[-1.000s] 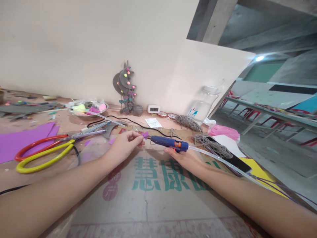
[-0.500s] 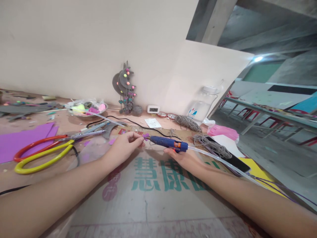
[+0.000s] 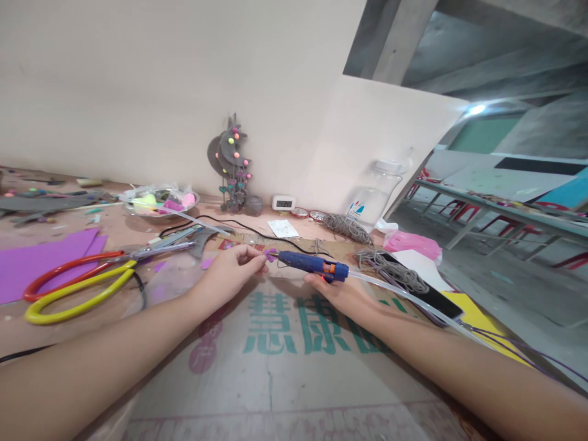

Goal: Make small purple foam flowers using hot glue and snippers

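Note:
Between the fingertips of my left hand (image 3: 241,266) is a small purple piece (image 3: 271,255), held above the cardboard (image 3: 220,386). My right hand (image 3: 328,291) grips a blue glue gun (image 3: 307,264) from below, its fingers mostly hidden by the gun. The gun points left, and its nozzle tip meets or nearly meets the purple piece; exact contact is too small to tell. A long clear glue stick (image 3: 408,297) runs out of the gun's back to the right. A small red light shows under the gun.
Scissors with red and yellow handles (image 3: 82,294) and purple sheets (image 3: 46,263) lie left. Behind are a bowl of coloured pieces (image 3: 158,202), a decorated grey moon (image 3: 232,159), a small clock (image 3: 283,203) and a plastic jug (image 3: 374,196). Grey yarn lies on a phone (image 3: 427,294) at right.
Both hands and the glue gun hold nearly the same pose. The purple piece seems slightly turned at the nozzle, and the whole view has shifted a little.

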Tool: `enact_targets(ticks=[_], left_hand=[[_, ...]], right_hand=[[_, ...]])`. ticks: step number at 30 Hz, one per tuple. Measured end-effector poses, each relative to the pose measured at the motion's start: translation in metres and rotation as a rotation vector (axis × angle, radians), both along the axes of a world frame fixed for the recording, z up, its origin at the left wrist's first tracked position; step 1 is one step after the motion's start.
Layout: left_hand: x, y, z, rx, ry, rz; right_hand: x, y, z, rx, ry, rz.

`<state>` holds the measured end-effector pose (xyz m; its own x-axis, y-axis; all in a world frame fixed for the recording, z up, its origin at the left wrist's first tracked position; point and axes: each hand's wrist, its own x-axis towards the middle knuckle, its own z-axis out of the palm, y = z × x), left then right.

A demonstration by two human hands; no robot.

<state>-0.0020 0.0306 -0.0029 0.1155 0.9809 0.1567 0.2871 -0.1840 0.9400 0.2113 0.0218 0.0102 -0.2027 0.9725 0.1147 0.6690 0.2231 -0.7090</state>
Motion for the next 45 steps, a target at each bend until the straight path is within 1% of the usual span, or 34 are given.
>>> enact_targets(ticks=[5, 11, 13, 16, 18, 20, 22, 23, 24, 26, 30, 32, 34, 36, 39, 45], left_hand=[[0.0, 0.001, 0.0, -0.019, -0.019, -0.003], [-0.001, 0.004, -0.004, -0.014, -0.041, -0.005], [-0.002, 0.005, -0.006, -0.016, -0.041, -0.007], [-0.003, 0.007, -0.009, -0.014, -0.036, 0.005], [-0.003, 0.008, -0.012, -0.01, -0.041, 0.008], [-0.003, 0.009, -0.013, -0.012, -0.056, 0.002], [-0.002, 0.01, -0.013, -0.022, -0.074, -0.011], [-0.001, 0.009, -0.013, -0.029, -0.081, -0.018], [0.0, 0.009, -0.012, -0.032, -0.086, -0.025], [0.001, 0.008, -0.009, -0.032, -0.083, -0.024], [0.001, 0.007, -0.008, -0.035, -0.064, -0.01], [0.001, 0.009, -0.01, -0.046, -0.098, -0.026], [0.001, 0.011, -0.013, -0.051, -0.119, -0.033], [0.001, 0.011, -0.014, -0.048, -0.108, -0.025], [0.0, 0.012, -0.014, -0.038, -0.098, -0.013], [0.0, 0.015, -0.017, -0.041, -0.152, -0.015]], right_hand=[[0.002, 0.0, 0.0, 0.032, 0.029, 0.039], [0.01, 0.004, 0.0, 0.024, 0.003, 0.179], [0.011, 0.007, 0.001, 0.027, 0.088, 0.195], [0.013, 0.011, 0.008, 0.049, 0.286, 0.194], [0.017, 0.016, 0.017, 0.07, 0.352, 0.162], [0.021, 0.025, 0.027, 0.118, 0.337, 0.058], [0.025, 0.04, 0.035, 0.165, 0.248, -0.09], [0.027, 0.049, 0.037, 0.167, 0.177, -0.145], [0.028, 0.06, 0.038, 0.154, 0.097, -0.167], [0.029, 0.084, 0.033, 0.141, -0.042, -0.173], [0.026, 0.13, 0.011, 0.154, -0.084, -0.183], [0.024, 0.146, -0.001, 0.153, -0.108, -0.186], [0.024, 0.157, -0.009, 0.157, -0.144, -0.184], [0.026, 0.161, -0.012, 0.167, -0.183, -0.168], [0.031, 0.16, -0.01, 0.192, -0.241, -0.126], [0.046, 0.145, -0.003, 0.292, -0.33, -0.075]])
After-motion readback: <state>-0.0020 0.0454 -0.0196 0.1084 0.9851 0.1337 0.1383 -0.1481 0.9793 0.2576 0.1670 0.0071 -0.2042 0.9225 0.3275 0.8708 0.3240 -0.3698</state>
